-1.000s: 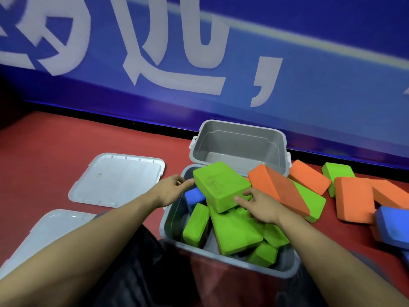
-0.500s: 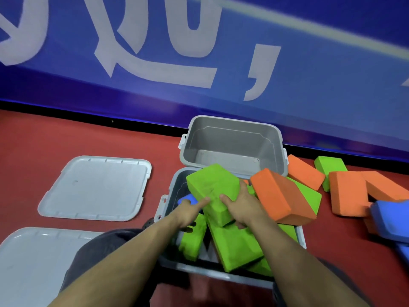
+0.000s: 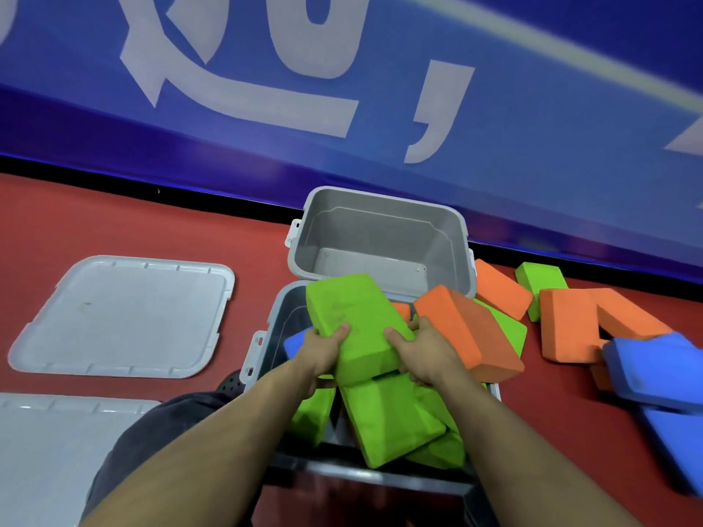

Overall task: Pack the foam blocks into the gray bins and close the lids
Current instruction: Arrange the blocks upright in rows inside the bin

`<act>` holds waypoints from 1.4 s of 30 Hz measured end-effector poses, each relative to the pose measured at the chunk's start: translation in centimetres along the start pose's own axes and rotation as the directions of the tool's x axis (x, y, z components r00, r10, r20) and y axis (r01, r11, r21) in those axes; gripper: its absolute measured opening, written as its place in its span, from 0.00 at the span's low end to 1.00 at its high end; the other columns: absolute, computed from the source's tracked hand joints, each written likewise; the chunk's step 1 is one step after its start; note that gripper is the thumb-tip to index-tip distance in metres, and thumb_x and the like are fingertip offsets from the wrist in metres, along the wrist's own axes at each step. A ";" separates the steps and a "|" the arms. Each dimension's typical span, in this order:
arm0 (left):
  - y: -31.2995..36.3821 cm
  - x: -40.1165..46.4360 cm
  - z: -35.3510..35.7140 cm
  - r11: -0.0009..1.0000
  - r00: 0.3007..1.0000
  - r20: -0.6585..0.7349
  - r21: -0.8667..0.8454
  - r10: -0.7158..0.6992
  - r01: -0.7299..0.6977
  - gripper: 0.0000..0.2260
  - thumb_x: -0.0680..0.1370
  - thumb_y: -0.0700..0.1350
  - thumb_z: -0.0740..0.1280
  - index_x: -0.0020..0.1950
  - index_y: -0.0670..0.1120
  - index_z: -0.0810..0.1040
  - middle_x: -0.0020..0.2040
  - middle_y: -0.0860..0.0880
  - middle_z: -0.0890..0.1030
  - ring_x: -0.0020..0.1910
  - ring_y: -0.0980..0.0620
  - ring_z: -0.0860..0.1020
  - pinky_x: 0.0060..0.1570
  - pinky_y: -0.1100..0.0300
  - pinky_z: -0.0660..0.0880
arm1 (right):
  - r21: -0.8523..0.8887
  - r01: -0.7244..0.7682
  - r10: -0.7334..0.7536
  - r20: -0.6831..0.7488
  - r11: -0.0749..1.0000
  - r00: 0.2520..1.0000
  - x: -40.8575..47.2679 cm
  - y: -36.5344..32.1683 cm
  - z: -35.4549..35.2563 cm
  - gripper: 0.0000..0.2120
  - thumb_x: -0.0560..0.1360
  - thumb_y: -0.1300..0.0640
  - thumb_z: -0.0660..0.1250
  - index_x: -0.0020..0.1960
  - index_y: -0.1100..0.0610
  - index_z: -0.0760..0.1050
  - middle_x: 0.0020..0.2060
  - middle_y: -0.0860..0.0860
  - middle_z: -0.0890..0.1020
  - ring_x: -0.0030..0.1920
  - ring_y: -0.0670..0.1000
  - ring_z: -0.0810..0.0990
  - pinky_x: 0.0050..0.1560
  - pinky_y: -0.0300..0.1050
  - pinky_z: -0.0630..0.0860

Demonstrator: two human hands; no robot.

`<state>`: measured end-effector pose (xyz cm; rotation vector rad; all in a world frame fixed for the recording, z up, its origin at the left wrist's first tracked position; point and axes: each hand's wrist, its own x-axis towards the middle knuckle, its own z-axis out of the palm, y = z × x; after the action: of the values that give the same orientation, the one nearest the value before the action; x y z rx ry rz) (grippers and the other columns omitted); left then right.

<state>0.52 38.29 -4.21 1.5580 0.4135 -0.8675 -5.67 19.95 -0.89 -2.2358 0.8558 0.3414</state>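
With our left hand and right hand both clamped on the large green foam block, we judge it must next be seated flat in the near gray plastic bin.

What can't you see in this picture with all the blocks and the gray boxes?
Head view, the only one:
- Bottom of the near gray bin: hidden by green blocks and both forearms.
- Blue block in the bin: mostly behind the left hand.
- Near lid: cut off by the left and bottom edges.
- Blue blocks on the floor: cut off by the right edge.
- Wall lettering: cut off at the top.
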 end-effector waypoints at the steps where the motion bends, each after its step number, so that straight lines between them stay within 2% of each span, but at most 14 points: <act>1: 0.5 0.3 -0.4 0.999 0.999 -0.020 -0.037 0.034 -0.035 0.22 0.77 0.60 0.70 0.65 0.51 0.71 0.59 0.48 0.82 0.54 0.44 0.82 0.42 0.51 0.80 | 0.006 0.019 -0.019 0.015 1.000 1.000 -0.2 0.0 -0.2 0.31 0.72 0.31 0.64 0.64 0.53 0.69 0.51 0.59 0.85 0.40 0.54 0.76 0.44 0.47 0.74; 3: 1.3 0.6 -1.2 0.987 0.991 -0.039 -0.092 0.127 -0.130 0.20 0.79 0.54 0.70 0.68 0.47 0.74 0.62 0.46 0.82 0.54 0.45 0.83 0.47 0.50 0.80 | 0.019 0.061 -0.062 0.038 0.998 0.997 -0.7 -0.3 -0.6 0.30 0.74 0.32 0.65 0.63 0.55 0.74 0.52 0.58 0.85 0.41 0.53 0.75 0.41 0.45 0.71; 5: 1.9 0.3 -1.8 0.975 0.981 -0.055 -0.115 0.185 -0.190 0.20 0.80 0.50 0.69 0.70 0.46 0.73 0.62 0.47 0.82 0.54 0.48 0.83 0.46 0.53 0.80 | 0.056 0.117 -0.117 0.007 0.992 0.993 -1.4 -0.7 -1.2 0.25 0.76 0.35 0.66 0.60 0.55 0.78 0.50 0.53 0.84 0.45 0.53 0.78 0.48 0.46 0.74; 8: 2.7 -1.0 -2.1 0.953 0.972 -0.055 -0.194 0.228 -0.234 0.19 0.81 0.51 0.68 0.71 0.49 0.72 0.61 0.51 0.82 0.52 0.51 0.83 0.39 0.57 0.80 | 0.203 0.205 -0.185 -0.111 0.958 0.976 -2.4 -1.7 -2.1 0.18 0.77 0.40 0.69 0.57 0.54 0.79 0.49 0.48 0.82 0.53 0.51 0.80 0.56 0.46 0.74; 11: 3.5 -2.2 -2.2 0.942 0.969 -0.012 -0.233 0.247 -0.243 0.18 0.81 0.55 0.67 0.70 0.55 0.74 0.61 0.54 0.84 0.55 0.51 0.83 0.41 0.54 0.81 | 0.359 0.248 -0.193 -0.184 0.900 0.964 -3.0 -2.6 -2.3 0.16 0.75 0.40 0.72 0.53 0.49 0.76 0.53 0.48 0.80 0.58 0.52 0.79 0.61 0.54 0.76; 15: 4.1 -3.3 -1.7 0.926 0.960 0.062 -0.289 0.272 -0.243 0.15 0.81 0.55 0.67 0.68 0.56 0.76 0.59 0.54 0.85 0.57 0.49 0.84 0.51 0.45 0.82 | 0.553 0.220 -0.123 -0.207 0.803 0.971 -4.0 -3.4 -3.0 0.24 0.71 0.37 0.75 0.56 0.48 0.69 0.55 0.46 0.76 0.60 0.51 0.77 0.62 0.60 0.78; 19: 4.6 -3.9 -0.8 0.907 0.935 0.136 -0.323 0.328 -0.272 0.17 0.80 0.56 0.68 0.69 0.56 0.76 0.62 0.54 0.83 0.59 0.51 0.83 0.49 0.47 0.82 | 0.607 0.218 -0.096 -0.227 0.764 0.969 -4.3 -3.2 -4.3 0.32 0.70 0.37 0.76 0.66 0.46 0.68 0.62 0.52 0.77 0.62 0.52 0.79 0.66 0.57 0.76; 22: 5.1 -4.2 0.1 0.885 0.899 0.175 -0.328 0.401 -0.331 0.19 0.80 0.56 0.68 0.71 0.56 0.75 0.65 0.52 0.82 0.62 0.49 0.81 0.54 0.45 0.81 | 0.662 0.264 -0.090 -0.285 0.701 0.954 -4.4 -2.8 -5.2 0.30 0.65 0.33 0.76 0.61 0.43 0.73 0.60 0.51 0.82 0.61 0.49 0.82 0.65 0.57 0.78; 25: 5.9 -5.1 1.4 0.857 0.830 0.276 -0.342 0.484 -0.386 0.22 0.81 0.55 0.66 0.74 0.52 0.72 0.67 0.50 0.81 0.65 0.47 0.80 0.62 0.44 0.77 | 0.721 0.285 -0.013 -0.358 0.632 0.934 -4.7 -2.0 -6.9 0.20 0.71 0.37 0.74 0.58 0.45 0.76 0.54 0.49 0.85 0.55 0.48 0.85 0.61 0.58 0.80; 31: 6.3 -6.3 4.3 0.869 0.795 0.353 -0.225 0.494 -0.440 0.25 0.79 0.59 0.66 0.75 0.55 0.71 0.68 0.54 0.79 0.67 0.53 0.78 0.64 0.47 0.75 | 0.842 0.172 0.155 -0.288 0.512 0.945 -6.2 0.3 -9.7 0.20 0.77 0.41 0.70 0.62 0.53 0.79 0.53 0.50 0.85 0.52 0.49 0.85 0.49 0.53 0.85; 34: 6.2 -6.9 4.6 0.878 0.824 0.303 -0.176 0.478 -0.445 0.17 0.83 0.57 0.61 0.69 0.52 0.76 0.63 0.51 0.83 0.55 0.55 0.84 0.60 0.50 0.77 | 0.780 0.197 0.124 -0.330 0.594 0.936 -6.9 0.8 -10.0 0.21 0.76 0.40 0.72 0.62 0.51 0.79 0.51 0.49 0.85 0.53 0.50 0.85 0.52 0.56 0.84; 36: 6.1 -6.8 4.0 0.910 0.873 0.258 -0.107 0.415 -0.401 0.18 0.84 0.59 0.58 0.67 0.52 0.78 0.60 0.50 0.85 0.54 0.53 0.84 0.58 0.51 0.78 | 0.660 0.249 0.043 -0.392 0.709 0.919 -7.0 0.8 -9.7 0.20 0.73 0.37 0.73 0.59 0.47 0.79 0.52 0.48 0.86 0.55 0.47 0.84 0.59 0.55 0.82; 39: 5.6 -5.9 2.4 0.949 0.935 0.165 -0.021 0.313 -0.314 0.21 0.83 0.61 0.56 0.61 0.50 0.81 0.56 0.50 0.86 0.52 0.51 0.83 0.62 0.46 0.76 | 0.341 0.335 -0.146 -0.475 0.878 0.868 -7.3 -0.3 -8.3 0.20 0.73 0.37 0.72 0.61 0.46 0.79 0.59 0.45 0.83 0.60 0.46 0.80 0.63 0.47 0.76; 42: 5.0 -5.0 0.9 0.968 0.970 0.040 0.065 0.240 -0.242 0.19 0.84 0.60 0.56 0.54 0.48 0.79 0.55 0.50 0.81 0.51 0.50 0.80 0.53 0.51 0.77 | -0.105 0.260 -0.278 -0.473 0.960 0.836 -7.6 -1.7 -6.0 0.26 0.75 0.35 0.68 0.69 0.44 0.74 0.67 0.44 0.76 0.66 0.51 0.75 0.64 0.50 0.72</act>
<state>0.48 37.54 2.88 1.6176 0.1671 -0.7223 -10.22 20.32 7.80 -2.4774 0.7635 -0.3601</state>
